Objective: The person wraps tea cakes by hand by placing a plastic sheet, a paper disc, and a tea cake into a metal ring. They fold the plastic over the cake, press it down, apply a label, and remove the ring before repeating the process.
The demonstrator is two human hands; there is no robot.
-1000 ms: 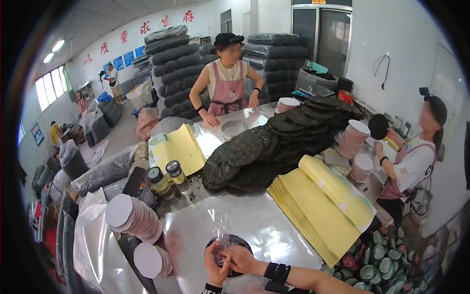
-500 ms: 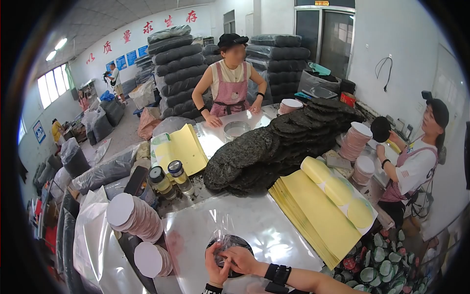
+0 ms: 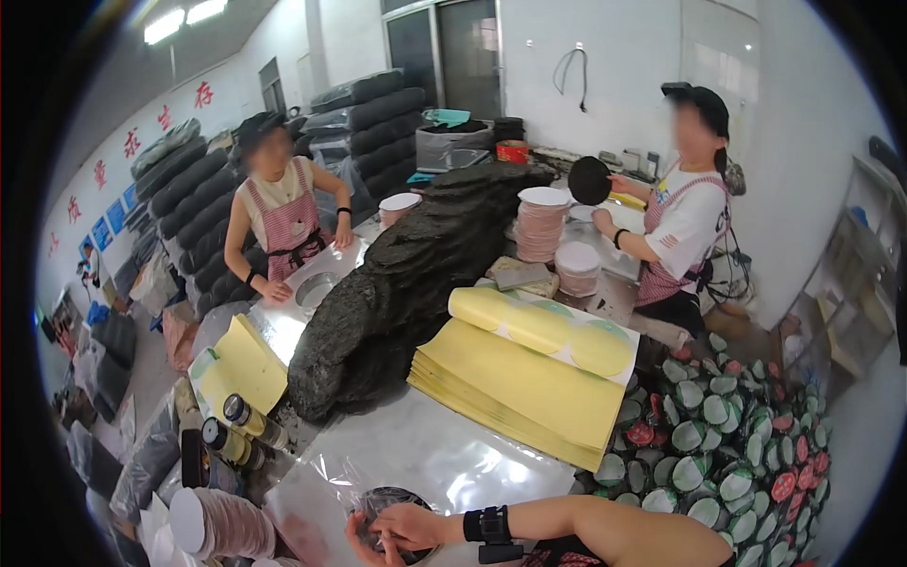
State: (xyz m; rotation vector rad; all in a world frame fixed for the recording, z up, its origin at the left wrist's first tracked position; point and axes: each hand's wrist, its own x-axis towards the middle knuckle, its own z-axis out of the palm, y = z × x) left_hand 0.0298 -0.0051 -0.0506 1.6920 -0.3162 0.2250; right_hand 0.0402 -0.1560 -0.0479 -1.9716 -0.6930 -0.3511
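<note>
Clear film (image 3: 365, 506) wraps a dark round disc (image 3: 397, 495), flat on the near table (image 3: 453, 454), with no long axis. The right hand (image 3: 408, 525) has its grip closed on the film; I cannot tell the left hand's (image 3: 357, 546) grip.

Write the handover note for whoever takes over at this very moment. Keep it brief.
Left hand and right hand: both on the dark disc at the near edge of the table; grip unclear.
Nearby: yellow sheets, white paper rounds.
Done: a heap of wrapped rounds to the right.
Left: this disc, and the long pile of bare discs.
</note>
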